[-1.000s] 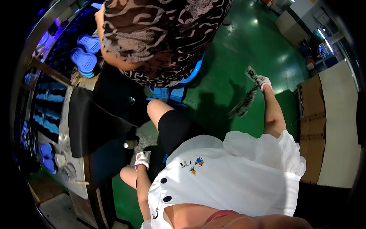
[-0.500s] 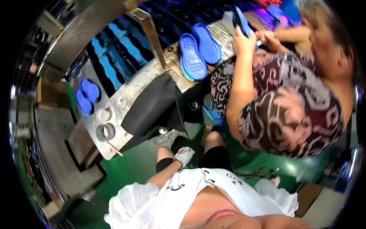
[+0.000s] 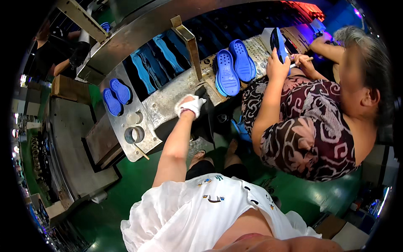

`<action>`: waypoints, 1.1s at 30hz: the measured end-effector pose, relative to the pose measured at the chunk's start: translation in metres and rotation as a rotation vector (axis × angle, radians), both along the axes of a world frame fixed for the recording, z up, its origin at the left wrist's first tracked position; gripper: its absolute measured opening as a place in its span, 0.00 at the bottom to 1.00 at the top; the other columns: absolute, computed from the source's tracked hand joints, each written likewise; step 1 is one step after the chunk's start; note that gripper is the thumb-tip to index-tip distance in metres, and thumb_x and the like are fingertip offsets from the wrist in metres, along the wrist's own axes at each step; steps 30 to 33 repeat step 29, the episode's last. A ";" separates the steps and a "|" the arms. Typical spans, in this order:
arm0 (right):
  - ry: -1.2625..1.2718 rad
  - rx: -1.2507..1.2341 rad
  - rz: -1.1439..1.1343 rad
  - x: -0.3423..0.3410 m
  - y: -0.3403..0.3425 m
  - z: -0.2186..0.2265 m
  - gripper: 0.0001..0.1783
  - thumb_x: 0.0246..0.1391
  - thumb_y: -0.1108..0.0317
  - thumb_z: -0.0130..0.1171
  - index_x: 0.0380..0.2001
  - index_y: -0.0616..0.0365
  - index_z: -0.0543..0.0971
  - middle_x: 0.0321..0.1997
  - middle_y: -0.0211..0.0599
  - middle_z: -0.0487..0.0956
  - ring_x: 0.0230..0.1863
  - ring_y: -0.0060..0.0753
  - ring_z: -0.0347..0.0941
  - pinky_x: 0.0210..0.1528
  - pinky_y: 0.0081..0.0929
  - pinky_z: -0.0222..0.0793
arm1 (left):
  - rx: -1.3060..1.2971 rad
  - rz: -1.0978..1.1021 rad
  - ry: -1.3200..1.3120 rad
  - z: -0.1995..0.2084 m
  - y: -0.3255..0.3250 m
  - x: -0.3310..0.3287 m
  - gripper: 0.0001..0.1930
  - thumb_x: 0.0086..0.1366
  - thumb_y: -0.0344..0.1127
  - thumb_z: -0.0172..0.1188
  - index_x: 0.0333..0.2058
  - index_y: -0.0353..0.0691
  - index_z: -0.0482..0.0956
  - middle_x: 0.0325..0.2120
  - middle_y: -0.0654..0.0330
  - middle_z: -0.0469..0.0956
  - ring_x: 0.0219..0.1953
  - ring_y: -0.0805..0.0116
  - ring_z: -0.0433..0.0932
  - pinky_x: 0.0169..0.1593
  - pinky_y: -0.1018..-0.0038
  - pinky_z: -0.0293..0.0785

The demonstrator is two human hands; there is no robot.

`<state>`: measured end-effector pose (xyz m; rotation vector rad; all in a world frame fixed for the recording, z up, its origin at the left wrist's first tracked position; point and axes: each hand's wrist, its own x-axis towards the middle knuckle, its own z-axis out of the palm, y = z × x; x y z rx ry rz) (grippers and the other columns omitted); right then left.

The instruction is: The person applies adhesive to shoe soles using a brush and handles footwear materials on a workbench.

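My left hand (image 3: 191,105), in a white glove or wrap, reaches over the front edge of the metal bench (image 3: 161,103). It touches or lies close against a black sheet (image 3: 206,111), which drops from the bench edge above my knees. How its fingers are bent, and whether they grip the sheet, does not show clearly. My right hand is outside the view. Right of my left hand, a pair of blue clog-type shoe soles (image 3: 226,73) stands on the bench. A second blue pair (image 3: 116,96) lies at the bench's left end.
Left of my arm are a metal cup (image 3: 134,135), a brush handle (image 3: 141,152) and a pale small pot (image 3: 134,118). A wooden post (image 3: 194,56) rises from the bench. Behind it, blue strips (image 3: 142,71) lie on a dark conveyor. A co-worker (image 3: 310,122) sits right, holding a blue shoe (image 3: 278,46).
My left hand has risen from my lap to the bench edge. The black sheet, earlier spread over the bench top, now mostly hangs down in front. My view has shifted slightly.
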<state>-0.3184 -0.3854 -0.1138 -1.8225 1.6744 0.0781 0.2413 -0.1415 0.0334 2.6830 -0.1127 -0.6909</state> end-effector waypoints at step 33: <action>0.324 0.053 -0.382 -0.389 0.108 0.007 0.17 0.45 0.66 0.55 0.41 0.54 0.79 0.42 0.38 0.80 0.43 0.39 0.77 0.45 0.31 0.69 | 0.381 -0.323 0.469 -0.177 -0.007 -0.178 0.33 0.59 0.54 0.50 0.61 0.52 0.58 0.65 0.57 0.46 0.66 0.61 0.48 0.62 0.56 0.57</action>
